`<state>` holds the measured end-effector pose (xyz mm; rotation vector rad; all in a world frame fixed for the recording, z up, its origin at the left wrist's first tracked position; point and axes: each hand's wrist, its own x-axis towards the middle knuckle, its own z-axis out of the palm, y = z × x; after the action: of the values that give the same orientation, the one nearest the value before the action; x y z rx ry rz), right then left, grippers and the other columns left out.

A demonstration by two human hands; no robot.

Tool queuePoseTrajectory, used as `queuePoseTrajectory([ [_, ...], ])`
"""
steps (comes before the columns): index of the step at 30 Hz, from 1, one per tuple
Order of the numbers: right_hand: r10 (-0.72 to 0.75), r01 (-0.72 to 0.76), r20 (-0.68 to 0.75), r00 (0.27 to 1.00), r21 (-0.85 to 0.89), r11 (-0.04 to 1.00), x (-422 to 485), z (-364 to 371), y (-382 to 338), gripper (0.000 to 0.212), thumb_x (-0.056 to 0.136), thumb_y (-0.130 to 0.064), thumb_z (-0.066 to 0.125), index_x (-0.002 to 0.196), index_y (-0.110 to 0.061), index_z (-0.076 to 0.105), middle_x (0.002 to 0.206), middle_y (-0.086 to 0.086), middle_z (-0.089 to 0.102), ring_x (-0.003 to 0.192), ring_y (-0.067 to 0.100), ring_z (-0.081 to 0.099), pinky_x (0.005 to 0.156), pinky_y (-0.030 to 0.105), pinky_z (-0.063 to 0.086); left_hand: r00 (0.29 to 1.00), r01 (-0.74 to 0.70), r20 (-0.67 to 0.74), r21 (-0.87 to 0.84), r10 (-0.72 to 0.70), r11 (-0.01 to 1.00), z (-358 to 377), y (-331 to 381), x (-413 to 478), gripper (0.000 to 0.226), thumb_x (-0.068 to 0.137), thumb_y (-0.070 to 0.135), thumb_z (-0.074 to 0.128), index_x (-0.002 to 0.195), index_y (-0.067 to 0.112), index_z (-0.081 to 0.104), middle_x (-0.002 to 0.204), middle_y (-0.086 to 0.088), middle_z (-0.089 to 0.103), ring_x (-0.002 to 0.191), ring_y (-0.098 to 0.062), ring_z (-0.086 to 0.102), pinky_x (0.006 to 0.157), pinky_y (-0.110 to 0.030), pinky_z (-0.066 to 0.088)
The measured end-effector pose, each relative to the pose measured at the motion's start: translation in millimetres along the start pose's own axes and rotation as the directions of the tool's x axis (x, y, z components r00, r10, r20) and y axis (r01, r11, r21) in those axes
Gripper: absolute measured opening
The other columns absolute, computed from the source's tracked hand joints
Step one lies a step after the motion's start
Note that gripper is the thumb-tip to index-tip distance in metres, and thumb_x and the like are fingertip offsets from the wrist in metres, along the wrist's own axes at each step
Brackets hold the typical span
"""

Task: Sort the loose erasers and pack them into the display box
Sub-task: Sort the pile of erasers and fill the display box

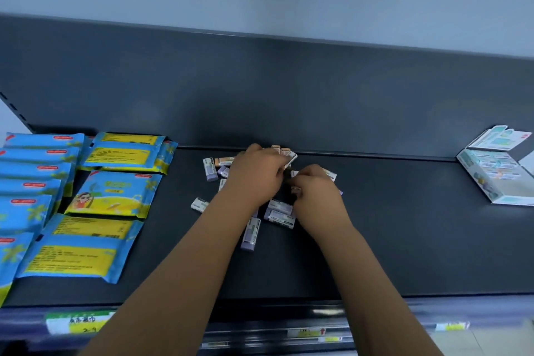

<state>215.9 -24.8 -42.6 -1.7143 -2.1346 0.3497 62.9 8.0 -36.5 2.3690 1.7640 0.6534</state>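
Several loose erasers in white sleeves lie scattered on the dark shelf (390,240), among them a purple one (250,234), a pair (279,212) side by side, and one (199,204) apart at the left. My left hand (257,172) grips a few stacked erasers (284,153) near the shelf's back. My right hand (316,189) is just beside it, pinching a small eraser (296,189). The display box (491,179) stands open at the far right, well away from both hands.
Blue and yellow wipe packets (83,246) cover the shelf's left part in overlapping rows. The shelf's back panel (289,89) rises right behind the erasers. Price labels (72,324) run along the front edge.
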Motion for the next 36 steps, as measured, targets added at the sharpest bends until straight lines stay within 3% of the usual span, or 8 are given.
queuePoseTrajectory([
  [5, -0.009, 0.011, 0.024, 1.000, -0.083, 0.996, 7, -6, 4, 0.034, 0.070, 0.005, 0.052, 0.091, -0.012, 0.072, 0.099, 0.000, 0.051, 0.079, 0.020, 0.054, 0.066, 0.037, 0.052, 0.999, -0.020, -0.027, 0.127, 0.024, 0.992, 1, -4, -1, 0.025, 0.089, 0.039, 0.055, 0.104, 0.029, 0.072, 0.099, 0.007, 0.069, 0.099, -0.025, 0.051, 0.082, -0.036, 0.040],
  [11, -0.006, 0.014, 0.045, 0.999, -0.166, 0.986, 11, -13, 5, 0.034, 0.076, -0.001, 0.053, 0.098, -0.015, 0.073, 0.095, 0.006, 0.062, 0.099, 0.028, 0.054, 0.072, 0.036, 0.052, 0.997, 0.026, -0.081, 0.127, -0.016, 0.992, -1, -11, -15, 0.024, 0.083, 0.040, 0.068, 0.072, 0.021, 0.057, 0.082, 0.006, 0.064, 0.093, -0.024, 0.054, 0.077, -0.036, 0.038],
  [16, -0.026, 0.023, -0.024, 0.999, -0.130, 0.991, 13, -12, 7, 0.019, 0.083, -0.012, 0.062, 0.098, -0.015, 0.073, 0.100, 0.004, 0.058, 0.101, 0.025, 0.049, 0.074, 0.039, 0.052, 0.993, 0.108, -0.054, 0.113, -0.103, 0.988, -7, -12, -19, 0.007, 0.083, 0.021, 0.066, 0.088, 0.018, 0.068, 0.090, 0.002, 0.067, 0.094, -0.026, 0.056, 0.078, -0.037, 0.045],
  [20, -0.063, 0.063, -0.003, 0.998, -0.101, 0.993, 16, -12, 9, 0.015, 0.083, -0.015, 0.064, 0.095, -0.019, 0.072, 0.097, -0.001, 0.057, 0.093, 0.021, 0.055, 0.068, 0.034, 0.050, 0.988, 0.153, -0.007, 0.073, -0.152, 0.986, -7, -11, -20, 0.027, 0.083, 0.020, 0.064, 0.109, 0.021, 0.068, 0.105, 0.001, 0.065, 0.104, -0.027, 0.055, 0.086, -0.043, 0.049],
  [24, -0.102, 0.109, 0.059, 0.993, -0.135, 0.985, 21, -11, 10, 0.007, 0.083, -0.019, 0.063, 0.083, -0.019, 0.070, 0.084, -0.003, 0.053, 0.086, 0.021, 0.056, 0.064, 0.033, 0.045, 0.986, 0.163, 0.023, 0.069, -0.165, 0.984, -6, -12, -17, 0.022, 0.085, 0.029, 0.066, 0.103, 0.018, 0.071, 0.101, -0.003, 0.064, 0.102, -0.028, 0.054, 0.084, -0.042, 0.050],
  [30, -0.135, 0.156, 0.172, 0.976, -0.116, 0.981, 29, -17, 16, 0.020, 0.080, -0.016, 0.072, 0.098, -0.023, 0.077, 0.099, 0.000, 0.058, 0.094, 0.021, 0.058, 0.075, 0.031, 0.047, 0.976, 0.214, 0.043, -0.047, -0.212, 0.976, -10, -12, -15, 0.026, 0.083, 0.029, 0.074, 0.106, 0.017, 0.074, 0.101, -0.004, 0.069, 0.103, -0.027, 0.057, 0.087, -0.040, 0.051],
  [33, -0.153, 0.160, 0.107, 0.982, -0.061, 0.985, 24, -18, 17, 0.017, 0.085, -0.016, 0.070, 0.100, -0.022, 0.075, 0.099, -0.003, 0.059, 0.094, 0.018, 0.057, 0.077, 0.033, 0.048, 0.976, 0.217, 0.025, -0.150, -0.216, 0.965, -19, -4, -17, 0.019, 0.082, 0.024, 0.076, 0.100, 0.016, 0.077, 0.094, -0.005, 0.068, 0.095, -0.026, 0.059, 0.083, -0.032, 0.044],
  [36, -0.165, 0.165, -0.015, 0.986, 0.058, 0.985, 11, -20, 21, 0.021, 0.083, -0.012, 0.072, 0.102, -0.021, 0.075, 0.097, -0.004, 0.061, 0.091, 0.016, 0.059, 0.077, 0.034, 0.050, 0.983, 0.162, -0.047, -0.230, -0.177, 0.960, -26, 1, -26, 0.018, 0.080, 0.020, 0.076, 0.098, 0.018, 0.078, 0.094, -0.003, 0.063, 0.094, -0.025, 0.056, 0.084, -0.038, 0.046],
])
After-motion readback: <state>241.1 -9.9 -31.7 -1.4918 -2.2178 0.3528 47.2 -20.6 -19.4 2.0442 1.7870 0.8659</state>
